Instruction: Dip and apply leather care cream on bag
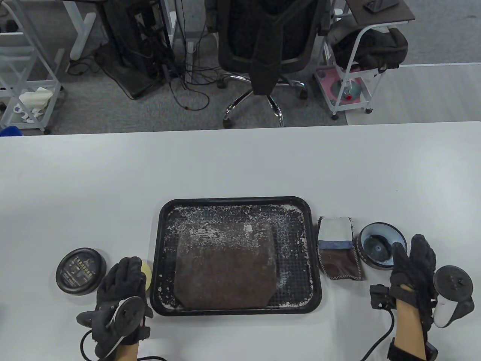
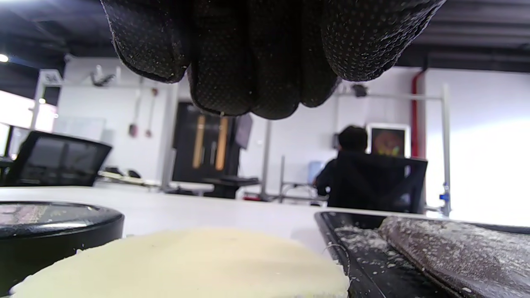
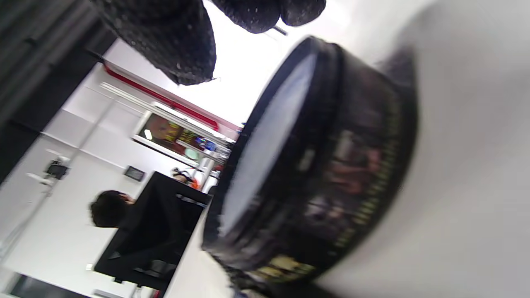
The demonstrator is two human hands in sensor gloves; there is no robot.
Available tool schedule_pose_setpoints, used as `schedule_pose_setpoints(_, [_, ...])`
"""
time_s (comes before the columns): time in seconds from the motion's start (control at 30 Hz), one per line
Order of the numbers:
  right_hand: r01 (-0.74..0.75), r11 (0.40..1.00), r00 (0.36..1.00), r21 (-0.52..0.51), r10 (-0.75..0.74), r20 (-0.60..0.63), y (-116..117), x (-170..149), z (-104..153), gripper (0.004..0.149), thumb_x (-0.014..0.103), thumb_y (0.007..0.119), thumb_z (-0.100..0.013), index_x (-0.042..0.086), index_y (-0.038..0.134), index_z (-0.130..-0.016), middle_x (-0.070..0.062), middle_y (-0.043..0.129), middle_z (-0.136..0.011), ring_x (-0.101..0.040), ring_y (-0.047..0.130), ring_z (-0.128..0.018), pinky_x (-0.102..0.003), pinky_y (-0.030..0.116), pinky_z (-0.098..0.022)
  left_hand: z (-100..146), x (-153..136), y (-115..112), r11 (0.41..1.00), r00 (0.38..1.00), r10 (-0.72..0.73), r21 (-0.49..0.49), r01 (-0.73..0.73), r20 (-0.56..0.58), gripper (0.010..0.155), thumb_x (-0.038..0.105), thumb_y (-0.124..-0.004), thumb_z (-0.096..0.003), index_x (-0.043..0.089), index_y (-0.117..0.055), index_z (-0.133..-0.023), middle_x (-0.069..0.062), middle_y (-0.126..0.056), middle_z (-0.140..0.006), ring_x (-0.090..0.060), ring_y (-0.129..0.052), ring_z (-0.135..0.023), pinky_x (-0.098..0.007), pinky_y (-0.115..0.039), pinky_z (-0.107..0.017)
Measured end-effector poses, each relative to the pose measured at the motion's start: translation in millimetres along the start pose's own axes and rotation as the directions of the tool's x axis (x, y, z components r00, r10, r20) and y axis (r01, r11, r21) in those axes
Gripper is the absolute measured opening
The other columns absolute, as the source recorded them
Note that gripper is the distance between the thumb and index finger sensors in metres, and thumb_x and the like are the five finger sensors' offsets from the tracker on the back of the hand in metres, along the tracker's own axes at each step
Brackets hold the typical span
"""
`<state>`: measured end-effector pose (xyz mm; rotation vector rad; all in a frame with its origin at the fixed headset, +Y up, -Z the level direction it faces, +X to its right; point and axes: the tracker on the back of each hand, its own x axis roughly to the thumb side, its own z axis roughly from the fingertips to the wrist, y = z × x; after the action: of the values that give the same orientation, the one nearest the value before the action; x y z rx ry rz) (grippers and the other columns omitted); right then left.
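White table (image 1: 240,165) holds one tray (image 1: 315,263) with one brown bag (image 1: 225,267). Left hand (image 1: 122,280) hovers relaxed above one sponge (image 1: 147,276); right hand (image 1: 413,263) reaches, fingers loose, toward one open cream tin (image 1: 379,246); one lid (image 1: 80,270) lies left.

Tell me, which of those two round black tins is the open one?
The tin on the right, by the right hand, is open: you see into its pale interior. The left tin shows a closed, labelled black top.
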<state>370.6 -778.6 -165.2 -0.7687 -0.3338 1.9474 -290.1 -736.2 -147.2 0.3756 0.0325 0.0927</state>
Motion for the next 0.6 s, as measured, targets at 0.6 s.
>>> schedule_pose_setpoints(0.6, [-0.206, 0.978, 0.973, -0.034, 0.201, -0.115, 10.7, -0.8, -10.9, 0.052, 0.023, 0.070, -0.064, -0.013, 0.068, -0.101, -0.028, 0.046, -0.118, -0.055, 0.023, -0.111, -0.067, 0.026, -0.078, -1.1, 2.6, -1.5, 1.000, 0.999, 0.006, -0.005, -0.006, 0.031, 0.046, 0.040, -0.079, -0.0481, 0.024, -0.088, -0.090, -0.006, -0.092, -0.092, -0.033, -0.097, -0.079, -0.049, -0.080, -0.060])
